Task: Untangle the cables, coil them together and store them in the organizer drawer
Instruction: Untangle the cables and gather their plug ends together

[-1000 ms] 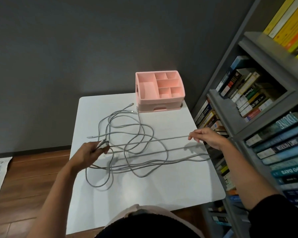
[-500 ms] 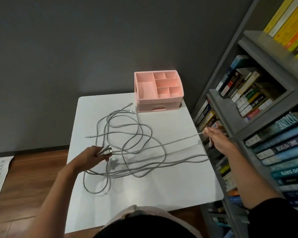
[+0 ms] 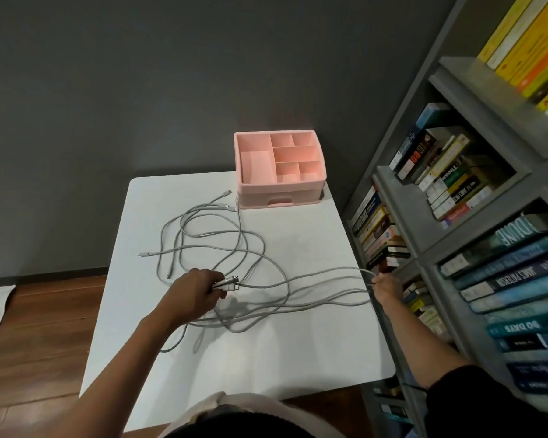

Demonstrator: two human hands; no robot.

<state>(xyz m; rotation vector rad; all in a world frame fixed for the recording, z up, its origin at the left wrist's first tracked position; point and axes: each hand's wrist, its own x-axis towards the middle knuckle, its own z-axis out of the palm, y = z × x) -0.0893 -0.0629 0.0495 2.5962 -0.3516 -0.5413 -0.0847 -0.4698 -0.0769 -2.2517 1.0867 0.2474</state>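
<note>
The grey cables lie as one loose tangle across the middle of the tabletop, left of centre to its right edge; compared with a second ago the mass has been dragged rightward, and the strand that ran straight between the hands now sags in a long curve. The right grip has travelled out past the tabletop's right edge and lower, fingers curled round the strands it is drawing out; the left grip has shifted right and nearer, closed round a bundle of connector ends. I judge this to be mid-untangling: length is being pulled free, yet several loops still cross, so coiling has not begun; a hard pull could tighten a crossing rather than clear it.

Behind stands a dark grey wall; a grey bookshelf packed with books fills the right; wooden floor shows at left. The tabletop is white and matte; at its far right sits the pink organizer, its drawer shut; loose plugs lie just left of it.
</note>
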